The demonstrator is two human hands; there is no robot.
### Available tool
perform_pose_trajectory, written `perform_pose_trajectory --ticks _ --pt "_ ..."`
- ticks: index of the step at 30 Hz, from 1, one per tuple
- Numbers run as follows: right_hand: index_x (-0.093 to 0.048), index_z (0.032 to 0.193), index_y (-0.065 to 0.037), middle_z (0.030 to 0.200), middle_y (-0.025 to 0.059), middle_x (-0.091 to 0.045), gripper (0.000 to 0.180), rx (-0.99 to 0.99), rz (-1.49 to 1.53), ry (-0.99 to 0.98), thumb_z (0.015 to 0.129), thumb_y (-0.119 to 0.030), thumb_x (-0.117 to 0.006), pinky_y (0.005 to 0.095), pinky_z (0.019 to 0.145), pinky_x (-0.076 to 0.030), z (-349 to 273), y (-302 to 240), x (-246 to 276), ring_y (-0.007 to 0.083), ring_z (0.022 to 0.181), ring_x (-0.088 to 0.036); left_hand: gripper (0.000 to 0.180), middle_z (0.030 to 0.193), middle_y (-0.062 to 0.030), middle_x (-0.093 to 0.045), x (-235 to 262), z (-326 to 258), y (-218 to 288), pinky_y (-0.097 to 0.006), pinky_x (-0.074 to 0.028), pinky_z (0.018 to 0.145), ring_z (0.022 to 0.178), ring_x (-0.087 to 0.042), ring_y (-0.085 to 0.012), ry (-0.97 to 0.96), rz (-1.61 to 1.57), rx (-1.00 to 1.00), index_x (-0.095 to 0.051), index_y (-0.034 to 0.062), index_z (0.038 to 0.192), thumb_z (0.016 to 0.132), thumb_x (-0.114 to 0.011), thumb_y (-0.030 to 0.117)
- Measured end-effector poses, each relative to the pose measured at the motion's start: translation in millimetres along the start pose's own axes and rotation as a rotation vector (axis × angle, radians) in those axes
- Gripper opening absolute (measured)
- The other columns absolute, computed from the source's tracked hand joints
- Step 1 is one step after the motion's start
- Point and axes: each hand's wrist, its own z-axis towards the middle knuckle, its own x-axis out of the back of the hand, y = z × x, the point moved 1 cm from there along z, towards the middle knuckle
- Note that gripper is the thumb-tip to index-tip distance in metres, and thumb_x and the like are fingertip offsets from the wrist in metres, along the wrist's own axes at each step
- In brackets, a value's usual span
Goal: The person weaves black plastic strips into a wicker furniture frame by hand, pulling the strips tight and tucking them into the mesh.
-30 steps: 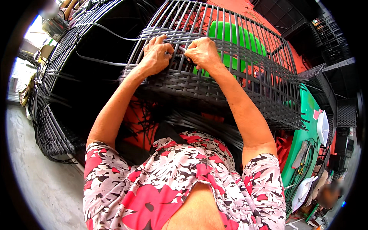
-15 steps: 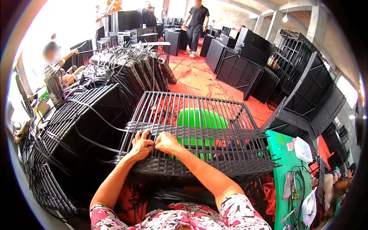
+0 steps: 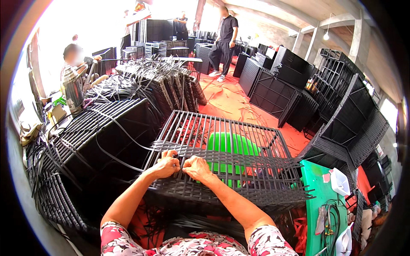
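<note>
A black frame with many parallel bars lies in front of me, partly woven with dark flat plastic rattan. My left hand is closed with curled fingers at the gap between two woven bands, near the frame's left part. Close beside it, my right hand is also closed, its thumb and fingers pinched at the bars. Both seem to grip a plastic rattan strip, mostly hidden by the fingers; its loose length loops out to the left. A bright green chair shows through the bars.
Left stands a black slatted frame under tangled strips. A green board with white containers is at right. Stacked black woven panels line the red floor. A person in black stands far ahead; another sits left.
The whole view has shifted slightly, so the scene sits lower and further right. My left fingers are curled in more tightly. The person in black has changed stance and turned aside.
</note>
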Motion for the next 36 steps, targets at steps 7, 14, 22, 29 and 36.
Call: perform_pose_trajectory --ticks 7,14,22,29,36 --pt "-0.066 0.07 -0.003 0.057 0.0071 -0.061 0.011 -0.137 0.126 -0.172 0.068 -0.014 -0.064 0.0284 0.05 -0.049 11 4 0 0.0134 0.047 -0.058 0.013 0.111 -0.0106 -0.042 11 27 3 -0.048 -0.04 0.085 0.104 -0.038 -0.0372 -0.288 0.413 0.04 -0.068 0.0176 0.08 0.072 -0.064 0.027" --pt "-0.065 0.072 -0.002 0.062 0.0123 -0.062 0.015 -0.11 0.072 -0.252 0.069 -0.016 -0.064 0.0329 0.055 -0.051 13 10 0 0.0204 0.056 -0.063 0.021 0.126 -0.0168 -0.034 4 12 26 -0.058 -0.031 0.089 0.117 -0.031 -0.0373 -0.205 0.497 -0.052 -0.066 0.0054 0.089 0.074 -0.064 0.02" --pt "-0.066 0.078 -0.006 0.086 0.0176 -0.061 0.018 -0.006 -0.189 -0.128 0.072 -0.023 -0.063 0.0437 0.075 -0.046 2 5 0 0.0345 0.084 -0.06 0.02 0.109 -0.012 -0.048 -5 13 37 -0.049 -0.034 0.085 0.107 -0.042 -0.0318 -0.135 0.678 -0.104 -0.066 0.0063 0.085 0.067 -0.065 0.014" --pt "-0.063 0.084 -0.008 0.092 0.016 -0.054 0.016 0.14 -0.11 0.022 0.077 -0.022 -0.06 0.0432 0.078 -0.046 -6 8 -16 0.0353 0.089 -0.057 0.013 0.09 -0.0136 -0.059 1 30 -7 -0.043 -0.042 0.081 0.096 -0.052 -0.0319 -0.146 0.381 -0.093 -0.066 0.0057 0.071 0.071 -0.061 0.017" --pt "-0.059 0.091 -0.006 0.096 0.0172 -0.056 0.022 0.171 -0.089 0.106 0.075 -0.02 -0.062 0.0446 0.076 -0.047 -10 21 -13 0.0368 0.088 -0.058 0.022 0.109 -0.0196 -0.054 -9 2 70 -0.051 -0.036 0.09 0.109 -0.049 -0.0353 -0.088 0.701 0.032 -0.065 0.0011 0.089 0.078 -0.055 0.016"
